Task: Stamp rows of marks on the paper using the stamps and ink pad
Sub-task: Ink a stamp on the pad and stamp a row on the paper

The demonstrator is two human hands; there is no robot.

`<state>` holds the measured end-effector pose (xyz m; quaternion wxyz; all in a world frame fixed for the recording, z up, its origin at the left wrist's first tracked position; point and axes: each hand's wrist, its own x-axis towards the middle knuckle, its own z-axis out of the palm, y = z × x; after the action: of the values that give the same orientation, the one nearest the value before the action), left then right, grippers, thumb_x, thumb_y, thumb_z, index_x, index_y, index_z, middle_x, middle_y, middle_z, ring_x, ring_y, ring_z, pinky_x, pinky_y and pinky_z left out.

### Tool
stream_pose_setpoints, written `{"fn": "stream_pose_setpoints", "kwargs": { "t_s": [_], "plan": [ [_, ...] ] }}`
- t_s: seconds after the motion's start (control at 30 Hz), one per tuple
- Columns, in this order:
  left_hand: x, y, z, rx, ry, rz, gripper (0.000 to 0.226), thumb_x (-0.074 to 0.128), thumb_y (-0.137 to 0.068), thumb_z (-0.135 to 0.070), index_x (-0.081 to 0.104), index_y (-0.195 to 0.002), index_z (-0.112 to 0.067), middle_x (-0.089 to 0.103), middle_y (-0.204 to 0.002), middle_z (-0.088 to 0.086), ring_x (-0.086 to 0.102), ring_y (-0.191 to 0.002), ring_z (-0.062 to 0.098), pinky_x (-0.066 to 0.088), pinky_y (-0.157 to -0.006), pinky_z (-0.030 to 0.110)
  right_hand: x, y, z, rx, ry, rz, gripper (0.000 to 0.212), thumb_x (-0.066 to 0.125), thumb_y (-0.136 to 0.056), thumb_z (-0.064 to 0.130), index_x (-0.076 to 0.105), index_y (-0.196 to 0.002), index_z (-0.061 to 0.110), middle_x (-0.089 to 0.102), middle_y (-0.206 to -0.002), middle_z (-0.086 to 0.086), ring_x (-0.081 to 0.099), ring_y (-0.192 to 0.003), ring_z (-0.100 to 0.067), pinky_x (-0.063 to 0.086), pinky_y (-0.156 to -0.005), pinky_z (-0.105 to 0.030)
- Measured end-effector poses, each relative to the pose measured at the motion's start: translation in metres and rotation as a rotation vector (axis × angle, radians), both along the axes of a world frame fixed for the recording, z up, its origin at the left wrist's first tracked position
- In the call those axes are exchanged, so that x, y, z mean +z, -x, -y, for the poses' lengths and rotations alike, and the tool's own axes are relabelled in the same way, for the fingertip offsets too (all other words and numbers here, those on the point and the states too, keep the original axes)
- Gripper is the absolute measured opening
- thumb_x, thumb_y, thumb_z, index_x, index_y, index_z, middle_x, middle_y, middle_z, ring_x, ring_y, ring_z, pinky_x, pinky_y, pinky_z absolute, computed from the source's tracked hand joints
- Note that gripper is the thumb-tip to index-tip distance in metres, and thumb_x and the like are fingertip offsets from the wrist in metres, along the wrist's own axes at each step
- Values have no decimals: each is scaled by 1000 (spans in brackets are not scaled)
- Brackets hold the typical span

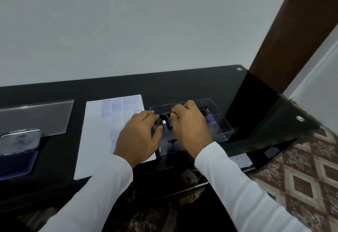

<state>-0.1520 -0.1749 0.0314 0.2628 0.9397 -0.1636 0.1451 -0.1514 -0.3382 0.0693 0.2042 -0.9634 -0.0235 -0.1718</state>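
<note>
my left hand (140, 136) and right hand (190, 127) each pinch a small stamp (169, 122) in the box (222, 124), at 3 o'clock from the paper (95, 140). stamps look light and hard; i hold the tops.

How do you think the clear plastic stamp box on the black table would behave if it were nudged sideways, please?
The clear plastic stamp box looks thin-walled and rigid, so it is probably light and would slide rather than flex. The glossy black table likely offers little grip. The black-handled stamps seem to stand loose inside, so they might tip or rattle.
</note>
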Motion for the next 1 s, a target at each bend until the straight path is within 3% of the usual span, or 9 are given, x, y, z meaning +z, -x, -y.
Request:
{"fn": "stream_pose_setpoints", "kwargs": {
  "t_s": [0.17,0.23,0.47,0.77,1.0],
  "plan": [
    [4,10,-62,173,-58,-62,50,54,-97,-51,57,-141,-26,52,-149,-5,47,-138,18,22,-116,30,3,-3,-66,131,1,-4,22,51,-102,27,64,-111,13,51,-110,-5,53,-88,-17,48,-79,-26],
    [3,19,-89,233,-57,-82,52,50,-98,-53,53,-143,-29,48,-152,-7,42,-141,15,24,-119,33,3,-3,-95,191,-9,-2,23,49,-102,27,65,-110,13,51,-109,-4,56,-89,-19,52,-80,-30],
    [3,50,-183,411,-43,-105,51,56,-96,-49,55,-140,-24,52,-148,-1,48,-136,21,41,-114,46,-1,1,-195,369,-100,-76,23,57,-99,30,65,-116,19,54,-110,0,53,-89,-12,48,-84,-22],
    [-4,87,-274,574,-58,-67,51,53,-88,-47,64,-127,-17,64,-130,2,56,-118,23,48,-102,43,-6,14,-289,557,-120,-120,14,61,-92,16,68,-104,16,43,-102,3,52,-82,-13,43,-75,-19],
    [-26,98,-317,662,-61,-93,53,60,-91,-47,58,-137,-20,58,-138,-1,51,-125,19,46,-105,39,-6,17,-330,659,-108,-196,36,57,-97,15,59,-133,20,53,-121,1,56,-105,-15,36,-86,-14]
  ]
}}
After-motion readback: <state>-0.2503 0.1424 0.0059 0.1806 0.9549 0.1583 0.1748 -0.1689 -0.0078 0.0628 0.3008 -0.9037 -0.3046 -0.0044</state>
